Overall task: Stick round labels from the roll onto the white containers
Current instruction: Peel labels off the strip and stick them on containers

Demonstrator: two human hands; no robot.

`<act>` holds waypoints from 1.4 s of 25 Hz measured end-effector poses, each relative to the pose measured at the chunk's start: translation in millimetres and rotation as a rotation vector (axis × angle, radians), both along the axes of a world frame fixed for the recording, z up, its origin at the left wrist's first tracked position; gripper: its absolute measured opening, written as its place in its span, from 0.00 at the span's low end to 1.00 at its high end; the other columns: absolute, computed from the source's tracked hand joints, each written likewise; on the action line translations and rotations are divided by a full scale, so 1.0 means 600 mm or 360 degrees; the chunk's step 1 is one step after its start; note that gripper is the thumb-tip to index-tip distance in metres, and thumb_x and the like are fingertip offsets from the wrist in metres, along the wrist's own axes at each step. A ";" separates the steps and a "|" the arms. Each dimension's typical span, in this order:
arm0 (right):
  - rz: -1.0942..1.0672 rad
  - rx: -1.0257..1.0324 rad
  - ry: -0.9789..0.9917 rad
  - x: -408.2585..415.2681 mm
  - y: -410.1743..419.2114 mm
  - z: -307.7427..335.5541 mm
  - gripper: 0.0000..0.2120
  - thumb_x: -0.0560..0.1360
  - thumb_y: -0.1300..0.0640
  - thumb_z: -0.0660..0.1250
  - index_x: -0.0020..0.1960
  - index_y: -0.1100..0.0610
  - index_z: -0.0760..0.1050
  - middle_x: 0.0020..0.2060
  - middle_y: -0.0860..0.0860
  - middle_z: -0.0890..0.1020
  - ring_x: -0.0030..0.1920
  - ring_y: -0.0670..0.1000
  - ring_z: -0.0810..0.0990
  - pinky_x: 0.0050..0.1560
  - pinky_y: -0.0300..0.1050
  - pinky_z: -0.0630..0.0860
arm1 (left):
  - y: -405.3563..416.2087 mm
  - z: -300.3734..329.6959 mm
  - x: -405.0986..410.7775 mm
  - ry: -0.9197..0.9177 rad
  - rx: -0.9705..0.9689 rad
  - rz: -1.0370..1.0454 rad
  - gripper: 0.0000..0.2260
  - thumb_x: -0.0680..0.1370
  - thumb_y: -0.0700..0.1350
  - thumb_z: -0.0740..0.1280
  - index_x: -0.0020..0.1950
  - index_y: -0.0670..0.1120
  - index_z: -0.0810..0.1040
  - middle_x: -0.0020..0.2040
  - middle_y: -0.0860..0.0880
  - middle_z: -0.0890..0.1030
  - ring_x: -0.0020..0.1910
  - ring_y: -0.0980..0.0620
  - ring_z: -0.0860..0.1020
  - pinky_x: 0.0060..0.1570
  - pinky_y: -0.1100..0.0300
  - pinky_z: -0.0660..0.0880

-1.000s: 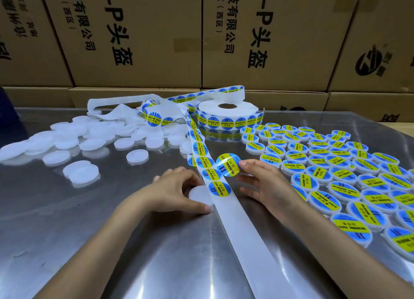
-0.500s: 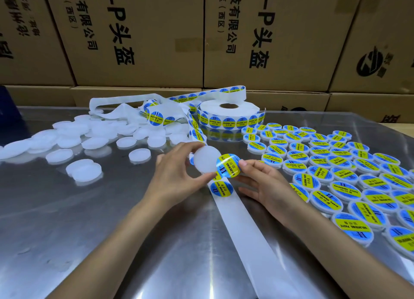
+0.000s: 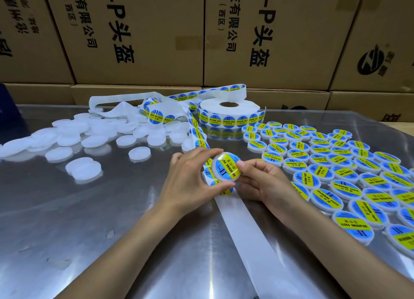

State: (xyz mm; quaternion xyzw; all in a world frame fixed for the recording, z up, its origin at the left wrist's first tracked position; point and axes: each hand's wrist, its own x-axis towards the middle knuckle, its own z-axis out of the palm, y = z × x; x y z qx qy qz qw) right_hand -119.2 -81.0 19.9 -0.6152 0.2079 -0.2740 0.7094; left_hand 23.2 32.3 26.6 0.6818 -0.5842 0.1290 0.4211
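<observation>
**Pressing a label down onto the container in my hands**

My left hand (image 3: pixel 190 177) grips the white container (image 3: pixel 226 167) by its rim, fingers (image 3: pixel 208 151) curled over the far edge and thumb under the near edge, so the flat top tilts toward me. My right hand (image 3: pixel 262 182) pinches the container's right side, its thumb (image 3: pixel 243 164) lying on the round label (image 3: pixel 229 167), I judge to smooth the blue-and-yellow sticker flat. Holding only the rim leaves the face bare for the sticker.

Both hands hover just above the backing strip (image 3: pixel 244 233), which runs from under the container toward me, already stripped there. Both forearms come in low from the near edge of the steel table (image 3: pixel 89 231) and meet at the container, wrists nearly straight.

Beyond the container, the strip climbs back to the label roll (image 3: pixel 228 115). Left of the container lie the blank white containers (image 3: pixel 94 139), loosely heaped; right of it the labelled containers (image 3: pixel 336 171) sit in close rows, so finished pieces stay apart from unfinished ones. Behind the roll stand cardboard boxes (image 3: pixel 139 36).
</observation>
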 end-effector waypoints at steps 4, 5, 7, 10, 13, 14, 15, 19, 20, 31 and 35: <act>-0.0013 -0.0028 -0.0018 -0.001 0.001 0.003 0.10 0.62 0.45 0.73 0.35 0.51 0.80 0.41 0.53 0.86 0.42 0.46 0.84 0.40 0.32 0.77 | 0.001 0.004 -0.004 -0.0003 -0.0024 -0.0009 0.27 0.62 0.61 0.76 0.58 0.52 0.79 0.52 0.59 0.80 0.42 0.68 0.67 0.50 0.56 0.64; -0.0026 -0.0028 -0.0020 -0.002 0.001 0.004 0.09 0.62 0.46 0.73 0.35 0.52 0.80 0.41 0.53 0.86 0.41 0.46 0.84 0.39 0.32 0.77 | 0.001 0.004 -0.005 -0.0003 -0.0028 -0.0012 0.27 0.62 0.61 0.76 0.58 0.52 0.79 0.52 0.59 0.80 0.41 0.68 0.68 0.50 0.56 0.64; -0.0051 -0.0024 -0.0022 -0.002 0.002 0.006 0.08 0.63 0.48 0.72 0.34 0.52 0.79 0.39 0.53 0.86 0.40 0.46 0.84 0.37 0.32 0.77 | 0.002 0.006 -0.006 -0.0010 -0.0031 -0.0014 0.27 0.61 0.62 0.76 0.57 0.53 0.79 0.52 0.59 0.80 0.39 0.68 0.69 0.50 0.58 0.63; -0.0102 -0.0076 0.0003 0.001 0.004 0.009 0.09 0.70 0.53 0.71 0.31 0.52 0.79 0.37 0.52 0.85 0.38 0.46 0.83 0.39 0.33 0.78 | 0.003 0.008 -0.009 -0.0009 -0.0054 -0.0015 0.27 0.61 0.63 0.76 0.56 0.53 0.80 0.49 0.60 0.80 0.38 0.71 0.70 0.49 0.59 0.62; -0.0175 -0.0145 0.0027 0.002 0.006 0.013 0.10 0.72 0.55 0.70 0.32 0.52 0.78 0.35 0.52 0.83 0.39 0.49 0.81 0.45 0.40 0.78 | 0.003 0.011 -0.012 -0.0005 -0.0081 0.0010 0.27 0.60 0.64 0.76 0.54 0.53 0.80 0.46 0.60 0.80 0.37 0.70 0.70 0.47 0.59 0.62; -0.0204 -0.0180 0.0028 0.003 0.008 0.014 0.09 0.72 0.56 0.70 0.33 0.53 0.78 0.35 0.53 0.83 0.40 0.50 0.80 0.48 0.44 0.78 | 0.003 0.012 -0.014 -0.0006 -0.0090 0.0014 0.27 0.60 0.64 0.76 0.53 0.53 0.80 0.46 0.60 0.80 0.38 0.70 0.69 0.47 0.59 0.62; -0.0238 -0.0229 0.0030 0.003 0.010 0.016 0.09 0.72 0.56 0.70 0.34 0.54 0.77 0.34 0.53 0.82 0.40 0.51 0.79 0.49 0.47 0.78 | 0.003 0.013 -0.014 -0.0008 -0.0100 0.0013 0.26 0.60 0.63 0.77 0.53 0.52 0.80 0.46 0.59 0.80 0.39 0.71 0.69 0.47 0.60 0.61; -0.0343 -0.0448 0.0042 0.005 0.015 0.022 0.09 0.73 0.61 0.70 0.35 0.57 0.76 0.31 0.53 0.81 0.34 0.48 0.79 0.44 0.50 0.79 | 0.005 0.016 -0.019 -0.0014 -0.0144 0.0013 0.26 0.60 0.64 0.76 0.52 0.52 0.80 0.45 0.60 0.80 0.39 0.70 0.69 0.47 0.58 0.63; -0.0356 -0.0496 0.0041 0.006 0.015 0.024 0.08 0.73 0.62 0.70 0.35 0.58 0.76 0.30 0.53 0.82 0.33 0.48 0.80 0.43 0.50 0.79 | 0.006 0.016 -0.020 -0.0012 -0.0154 0.0018 0.26 0.60 0.64 0.75 0.52 0.51 0.80 0.45 0.60 0.80 0.38 0.68 0.70 0.47 0.57 0.64; -0.0571 -0.1262 0.0667 -0.014 0.006 0.042 0.26 0.58 0.29 0.67 0.29 0.53 0.73 0.24 0.47 0.78 0.27 0.45 0.75 0.32 0.46 0.71 | 0.009 0.014 -0.033 -0.0144 -0.0103 -0.0022 0.24 0.60 0.64 0.75 0.50 0.51 0.80 0.46 0.60 0.81 0.44 0.64 0.74 0.49 0.60 0.60; -0.0701 -0.1365 0.0912 -0.016 0.000 0.048 0.35 0.51 0.20 0.58 0.31 0.53 0.71 0.24 0.46 0.76 0.28 0.44 0.74 0.31 0.45 0.69 | 0.009 0.015 -0.037 -0.0120 -0.0124 -0.0047 0.25 0.59 0.64 0.75 0.49 0.51 0.81 0.47 0.59 0.82 0.41 0.67 0.71 0.49 0.61 0.59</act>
